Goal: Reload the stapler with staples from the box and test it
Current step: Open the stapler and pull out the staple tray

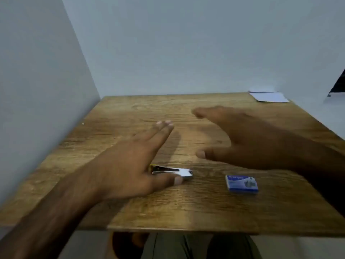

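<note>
Left hand (128,165) spread flat, empty, thumb tip just beside stapler (173,171) near table's (186,212) front edge. Right hand (248,139) open, empty, blurred, above staple box (241,184).

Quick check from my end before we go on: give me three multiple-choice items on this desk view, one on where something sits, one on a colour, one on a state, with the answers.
1. Where is the staple box relative to the stapler?
A. To its right
B. On top of it
C. To its left

2. What colour is the staple box?
A. Red
B. Blue
C. Green

3. What is the right hand holding?
A. The stapler
B. The paper
C. Nothing

Answers:
1 A: the box lies apart on the table, right of the stapler.
2 B: its top and sides show blue.
3 C: the hand is spread open above the table, while the left hand partly covers the stapler.
</note>
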A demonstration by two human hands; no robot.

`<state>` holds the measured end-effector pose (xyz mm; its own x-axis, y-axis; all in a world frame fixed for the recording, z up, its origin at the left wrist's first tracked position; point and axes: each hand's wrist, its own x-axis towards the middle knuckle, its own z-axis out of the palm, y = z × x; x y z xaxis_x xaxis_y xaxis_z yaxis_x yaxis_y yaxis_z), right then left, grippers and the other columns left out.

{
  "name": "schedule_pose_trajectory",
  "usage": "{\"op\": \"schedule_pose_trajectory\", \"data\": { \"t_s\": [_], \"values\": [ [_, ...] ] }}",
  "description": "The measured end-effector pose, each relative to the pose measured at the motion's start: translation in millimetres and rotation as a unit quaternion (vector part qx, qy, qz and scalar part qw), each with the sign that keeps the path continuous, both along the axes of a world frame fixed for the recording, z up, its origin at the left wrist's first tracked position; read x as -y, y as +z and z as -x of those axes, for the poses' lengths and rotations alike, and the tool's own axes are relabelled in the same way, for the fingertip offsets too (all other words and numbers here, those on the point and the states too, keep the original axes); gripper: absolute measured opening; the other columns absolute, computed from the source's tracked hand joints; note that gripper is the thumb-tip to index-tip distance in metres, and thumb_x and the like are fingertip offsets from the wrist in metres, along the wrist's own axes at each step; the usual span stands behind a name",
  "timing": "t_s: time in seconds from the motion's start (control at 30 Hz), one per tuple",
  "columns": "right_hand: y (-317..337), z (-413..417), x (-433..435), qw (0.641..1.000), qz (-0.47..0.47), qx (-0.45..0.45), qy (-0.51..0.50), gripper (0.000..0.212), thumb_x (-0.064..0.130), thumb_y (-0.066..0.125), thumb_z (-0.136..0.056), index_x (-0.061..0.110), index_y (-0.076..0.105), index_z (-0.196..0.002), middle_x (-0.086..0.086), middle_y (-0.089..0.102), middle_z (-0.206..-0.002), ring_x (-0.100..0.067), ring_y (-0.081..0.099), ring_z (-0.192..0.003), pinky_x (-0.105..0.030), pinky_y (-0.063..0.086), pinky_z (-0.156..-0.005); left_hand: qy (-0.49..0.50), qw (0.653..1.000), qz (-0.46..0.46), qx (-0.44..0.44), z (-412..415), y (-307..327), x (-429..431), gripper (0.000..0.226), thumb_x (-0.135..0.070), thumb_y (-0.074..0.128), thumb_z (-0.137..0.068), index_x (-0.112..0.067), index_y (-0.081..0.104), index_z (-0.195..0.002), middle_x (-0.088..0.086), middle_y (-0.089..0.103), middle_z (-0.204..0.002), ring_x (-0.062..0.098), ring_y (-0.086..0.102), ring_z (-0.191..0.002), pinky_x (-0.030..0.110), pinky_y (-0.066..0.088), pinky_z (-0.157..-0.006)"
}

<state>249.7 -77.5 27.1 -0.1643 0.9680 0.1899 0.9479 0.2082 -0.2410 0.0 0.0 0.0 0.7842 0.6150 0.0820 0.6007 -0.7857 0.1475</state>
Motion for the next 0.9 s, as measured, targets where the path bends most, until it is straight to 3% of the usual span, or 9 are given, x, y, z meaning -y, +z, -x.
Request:
{"op": "schedule_pose_trajectory", "data": {
  "t_s": [0.1,0.2,0.3,0.47,0.53,0.63,0.77,0.83,0.9],
  "values": [
    [-19,7,0,0.995,0.090,-0.017,0.044,0.068,0.070,0.060,-0.082,0.048,0.039,-0.143,0.024,0.052,-0.141,0.006,0.046,-0.122,-0.028,0.041,-0.099,-0.004,0.999,0.039,-0.029,13,-13,-4,0.109,-0.093,0.040,-0.070,-0.039,0.013,-0.161,-0.025,0.005,-0.168,-0.010,0.004,-0.153,0.027,0.019,-0.126],
    [-37,18,-4,0.990,0.121,-0.021,0.070,0.051,0.067,0.059,-0.084,0.046,0.054,-0.130,0.024,0.059,-0.119,0.003,0.053,-0.107,-0.033,0.050,-0.093,-0.013,0.999,0.046,0.003,19,-22,-8,0.080,-0.081,0.054,-0.078,-0.035,0.049,-0.143,-0.022,0.035,-0.157,-0.008,0.035,-0.141,0.024,0.038,-0.115],
    [-45,26,-13,0.990,0.103,-0.021,0.090,0.041,0.065,0.058,-0.085,0.043,0.061,-0.120,0.022,0.057,-0.108,0.003,0.053,-0.097,-0.031,0.052,-0.083,-0.021,0.996,0.064,0.054,17,-26,-11,0.050,-0.060,0.068,-0.083,-0.033,0.064,-0.126,-0.025,0.051,-0.135,-0.006,0.050,-0.124,0.025,0.047,-0.104],
    [-50,29,-28,0.979,0.117,-0.137,0.094,0.029,0.053,0.071,-0.084,0.040,0.071,-0.110,0.027,0.066,-0.082,0.005,0.063,-0.080,-0.012,0.046,-0.064,-0.033,0.982,0.110,0.152,8,-23,-13,0.038,-0.034,0.081,-0.082,-0.034,0.066,-0.117,-0.015,0.065,-0.110,0.010,0.064,-0.102,0.037,0.054,-0.084],
    [-49,28,-36,0.958,0.175,-0.206,0.099,0.022,0.045,0.075,-0.085,0.035,0.075,-0.105,0.027,0.071,-0.076,0.006,0.067,-0.071,-0.013,0.048,-0.059,-0.037,0.974,0.129,0.185,5,-18,-14,0.041,-0.024,0.083,-0.079,-0.033,0.068,-0.116,-0.011,0.071,-0.106,0.015,0.068,-0.097,0.039,0.056,-0.080],
    [-45,25,-46,0.918,0.210,-0.322,0.101,0.017,0.033,0.081,-0.082,0.027,0.078,-0.098,0.014,0.077,-0.078,0.005,0.068,-0.067,-0.010,0.048,-0.056,-0.044,0.953,0.177,0.243,-1,-12,-17,0.052,0.000,0.084,-0.076,-0.026,0.069,-0.119,-0.005,0.075,-0.106,0.018,0.073,-0.095,0.042,0.060,-0.082],
    [-42,18,-54,0.883,0.202,-0.409,0.104,0.025,0.026,0.087,-0.076,0.013,0.078,-0.095,-0.015,0.078,-0.087,-0.014,0.071,-0.070,-0.028,0.058,-0.062,-0.022,0.899,0.271,0.343,-9,-9,-27,0.067,0.010,0.083,-0.073,-0.022,0.064,-0.129,0.011,0.072,-0.101,0.035,0.072,-0.091,0.049,0.062,-0.085],
    [-41,13,-58,0.871,0.189,-0.441,0.105,0.025,0.019,0.087,-0.076,0.009,0.078,-0.097,-0.022,0.077,-0.090,-0.021,0.071,-0.072,-0.038,0.061,-0.066,-0.017,0.864,0.306,0.399,-13,-10,-29,0.048,0.001,0.084,-0.074,-0.015,0.070,-0.118,0.018,0.075,-0.101,0.043,0.071,-0.090,0.049,0.059,-0.087],
    [-43,10,-62,0.864,0.175,-0.459,0.108,0.024,0.013,0.086,-0.077,0.008,0.078,-0.099,-0.021,0.077,-0.090,-0.022,0.073,-0.074,-0.038,0.063,-0.068,-0.004,0.841,0.314,0.440,-17,-13,-29,0.027,-0.006,0.081,-0.077,-0.012,0.077,-0.104,0.024,0.077,-0.098,0.038,0.071,-0.086,0.046,0.060,-0.087]
  ]
}}
